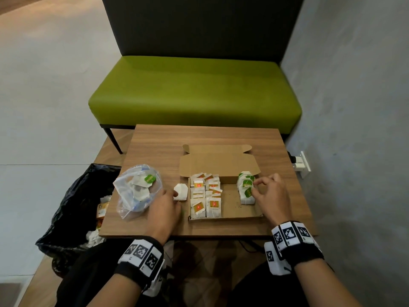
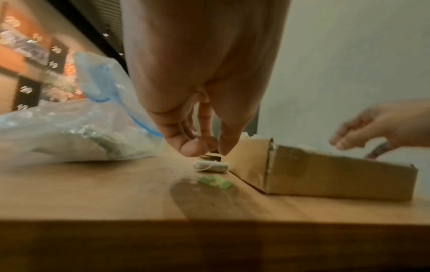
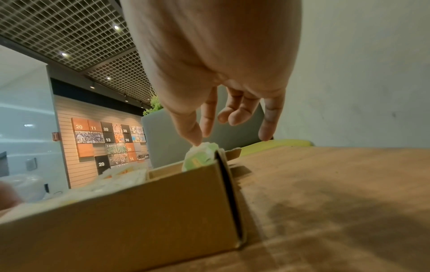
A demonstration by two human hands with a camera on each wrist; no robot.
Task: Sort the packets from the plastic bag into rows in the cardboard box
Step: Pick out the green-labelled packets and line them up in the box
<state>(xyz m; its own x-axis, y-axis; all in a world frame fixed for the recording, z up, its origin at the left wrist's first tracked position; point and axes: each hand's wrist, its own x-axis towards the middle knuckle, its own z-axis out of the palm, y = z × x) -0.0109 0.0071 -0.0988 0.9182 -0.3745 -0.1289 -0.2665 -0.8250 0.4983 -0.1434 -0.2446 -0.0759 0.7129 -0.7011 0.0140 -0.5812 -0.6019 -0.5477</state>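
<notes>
From the head view, the cardboard box (image 1: 225,214) sits on the small wooden table (image 1: 155,151) with two rows of orange-tagged packets (image 1: 205,196) packed along its left side and one row of green-tagged packets (image 1: 245,188) along its right wall, bare floor between them. The plastic bag (image 1: 137,191) lies to the left with more packets inside, and a loose packet (image 1: 181,192) lies on the table between bag and box. The right hand (image 1: 271,196) reaches into the green row, fingertips at a tag; the left hand (image 1: 163,209) hovers by the loose packet. The likely trouble is the leaning green row toppling into the gap if the fingers nudge it sideways, or a string snagging and dragging a neighbour out. In the left wrist view, the left hand's thumb and fingers (image 2: 193,147) point down, loosely gathered just above the loose packet (image 2: 210,166) and holding nothing, though motion blur makes contact uncertain; its green tag (image 2: 216,182) lies on the table in front. In the right wrist view, thumb and forefinger (image 3: 195,136) close together on the top of a green-tagged packet (image 3: 202,156) in the box's corner, while the other fingers hang relaxed and spread.
</notes>
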